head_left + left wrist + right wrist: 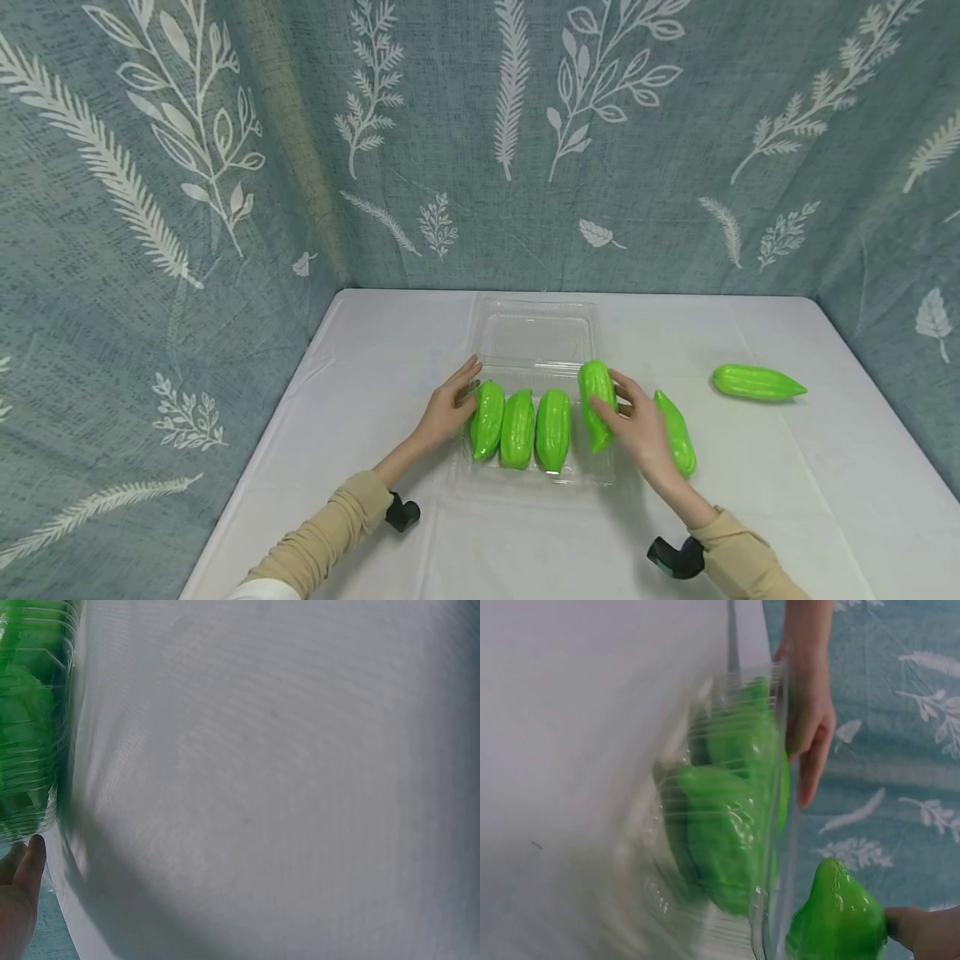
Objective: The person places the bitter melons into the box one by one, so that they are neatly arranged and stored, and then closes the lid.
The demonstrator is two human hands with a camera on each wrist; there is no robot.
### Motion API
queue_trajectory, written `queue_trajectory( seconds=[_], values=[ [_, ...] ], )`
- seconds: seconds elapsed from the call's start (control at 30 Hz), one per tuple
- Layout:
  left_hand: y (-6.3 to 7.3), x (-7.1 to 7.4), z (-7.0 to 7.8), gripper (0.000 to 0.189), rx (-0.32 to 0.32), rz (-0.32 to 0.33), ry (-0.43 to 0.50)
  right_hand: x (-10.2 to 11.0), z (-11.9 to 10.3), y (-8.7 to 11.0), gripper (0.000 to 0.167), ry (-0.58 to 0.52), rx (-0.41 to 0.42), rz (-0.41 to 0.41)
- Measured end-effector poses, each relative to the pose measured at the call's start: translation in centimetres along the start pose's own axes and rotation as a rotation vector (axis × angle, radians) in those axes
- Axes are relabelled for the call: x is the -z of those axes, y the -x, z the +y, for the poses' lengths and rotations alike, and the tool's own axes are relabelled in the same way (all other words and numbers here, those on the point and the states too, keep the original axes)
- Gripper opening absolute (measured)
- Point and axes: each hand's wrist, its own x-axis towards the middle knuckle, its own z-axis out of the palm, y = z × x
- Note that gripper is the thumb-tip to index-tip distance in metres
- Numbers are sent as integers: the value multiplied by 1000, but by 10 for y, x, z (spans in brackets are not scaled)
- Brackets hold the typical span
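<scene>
A clear plastic clamshell box (592, 475) lies with its lid (534, 332) folded back, away from the person. Three glossy green ribbed bitter melons stand side by side in its base: a left one (487, 421), a middle one (517, 429) and a right one (553, 429). The right hand (637, 425) grips another bitter melon (596, 392) between thumb and fingers, tilted over the base's right part; its tip shows in the right wrist view (840, 915). At the box's left side, the left hand (448, 408) rests with fingers extended, close to the left melon.
Right of the right hand lies a loose bitter melon (677, 433), partly behind that hand. Farther right is another bitter melon (757, 382), lying sideways. A white cloth covers the table (750, 517). A blue-green leaf-patterned curtain (465, 125) stands behind and at both sides.
</scene>
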Motion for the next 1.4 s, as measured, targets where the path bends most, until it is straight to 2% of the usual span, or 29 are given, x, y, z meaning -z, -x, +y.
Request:
queue_trajectory(
  seconds=[0.53, 0.67, 0.93, 1.1, 1.4],
  values=[
    [-3, -1, -1, 54, 6, 4, -36, -22, 4, 4, 59, 151, 164, 55],
    [-4, -2, -1, 54, 20, 4, -37, -25, 6, 3, 60, 224, 169, 78],
    [-5, -3, -1, 53, 19, 9, -15, -27, 4, 0, 56, 276, 190, 99],
    [-6, -4, -2, 53, 14, 16, 9, -29, 0, -1, 54, 341, 183, 95],
    [-7, -5, -1, 54, 20, 10, -21, -31, -1, 0, 58, 416, 173, 72]
  ],
)
